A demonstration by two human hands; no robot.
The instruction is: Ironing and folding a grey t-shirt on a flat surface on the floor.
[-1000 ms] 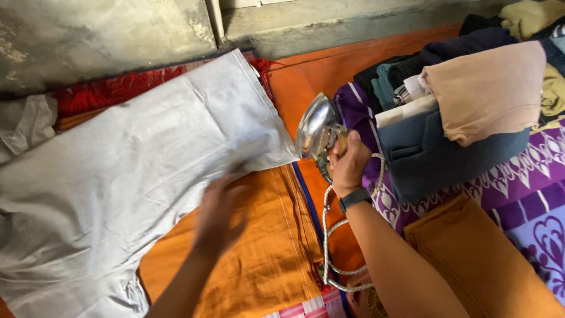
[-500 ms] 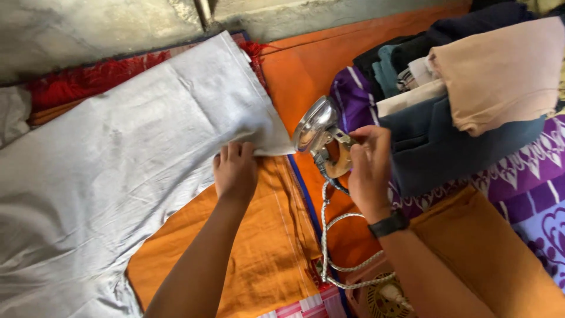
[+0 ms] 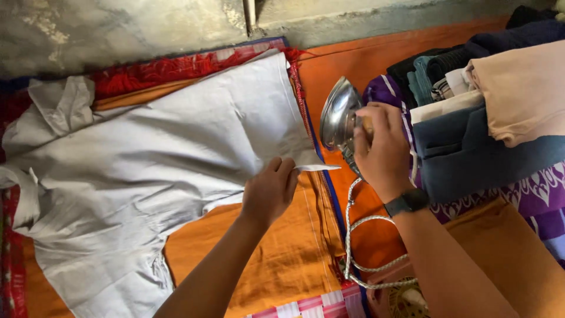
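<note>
The left hand pinches the corner of the grey garment, spread flat on the orange cloth. The right hand grips the iron, tilted upright beside the folded clothes pile.

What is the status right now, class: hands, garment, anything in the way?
Left hand pinching the edge of the pale grey garment. Right hand gripping the metal iron, tilted up off the cloth. Iron's cord trails beside the orange cloth.
</note>
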